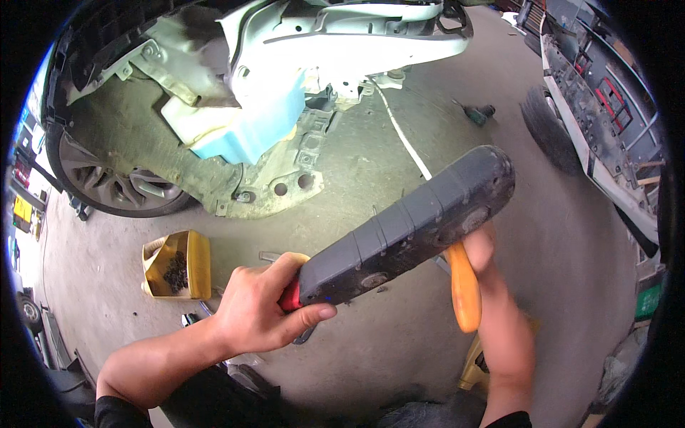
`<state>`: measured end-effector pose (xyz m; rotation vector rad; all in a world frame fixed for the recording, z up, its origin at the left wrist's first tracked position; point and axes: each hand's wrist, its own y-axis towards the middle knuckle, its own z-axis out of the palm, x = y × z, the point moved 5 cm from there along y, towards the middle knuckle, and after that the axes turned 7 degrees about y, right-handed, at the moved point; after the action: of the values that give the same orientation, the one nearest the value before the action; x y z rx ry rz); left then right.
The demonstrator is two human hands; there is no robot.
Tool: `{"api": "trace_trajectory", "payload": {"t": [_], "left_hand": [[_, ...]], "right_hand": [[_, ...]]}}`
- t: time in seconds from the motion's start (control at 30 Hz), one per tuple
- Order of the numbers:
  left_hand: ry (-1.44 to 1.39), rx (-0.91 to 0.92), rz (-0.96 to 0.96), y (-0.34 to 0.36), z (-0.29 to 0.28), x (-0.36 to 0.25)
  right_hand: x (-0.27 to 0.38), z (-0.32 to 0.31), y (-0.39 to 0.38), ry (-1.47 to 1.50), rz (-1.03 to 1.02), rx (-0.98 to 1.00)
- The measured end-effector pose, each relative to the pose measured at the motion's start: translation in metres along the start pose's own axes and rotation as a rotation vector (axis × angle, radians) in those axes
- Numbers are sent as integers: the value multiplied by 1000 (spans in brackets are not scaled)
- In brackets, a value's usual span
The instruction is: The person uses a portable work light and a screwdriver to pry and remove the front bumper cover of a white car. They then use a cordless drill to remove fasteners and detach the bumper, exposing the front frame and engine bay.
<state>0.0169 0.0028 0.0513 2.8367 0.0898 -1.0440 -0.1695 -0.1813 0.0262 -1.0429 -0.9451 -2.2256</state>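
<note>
My left hand (260,307) is closed around the red end of a long black work lamp (407,225), thumb along its near side. The lamp slants up to the right across the middle of the view. Its far end partly covers my right hand (482,246), whose fingers are mostly hidden. Beside that hand an orange-handled tool (466,292) hangs in the air, handle end toward me; it appears to be in my right grip. What its working end looks like is hidden behind the lamp.
A car body with its front stripped (342,53) stands ahead, with a blue-white reservoir (250,128) and a wheel (107,178). A white cable (399,128) hangs from it. On the floor are a cut yellow jug (200,264) with small dark parts and a dark green power tool (478,113).
</note>
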Motion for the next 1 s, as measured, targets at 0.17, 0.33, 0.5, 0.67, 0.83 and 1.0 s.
{"api": "trace_trajectory", "payload": {"t": [0.17, 0.33, 0.5, 0.67, 0.83, 1.0], "left_hand": [[24, 8, 31, -3, -2, 5], [17, -7, 88, -6, -2, 5], [42, 25, 65, -8, -4, 5], [25, 40, 63, -10, -2, 6], [33, 35, 76, -10, -4, 3], [23, 14, 71, -14, -2, 7]], "right_hand": [[-2, -7, -3, -72, -83, -52], [-21, -49, -13, 83, 25, -115], [-24, -65, 3, 217, -30, -76], [-30, -60, 21, 344, 122, -288], [-27, -46, 23, 409, 241, -518], [-7, -20, 46, -1069, 266, -447]]}}
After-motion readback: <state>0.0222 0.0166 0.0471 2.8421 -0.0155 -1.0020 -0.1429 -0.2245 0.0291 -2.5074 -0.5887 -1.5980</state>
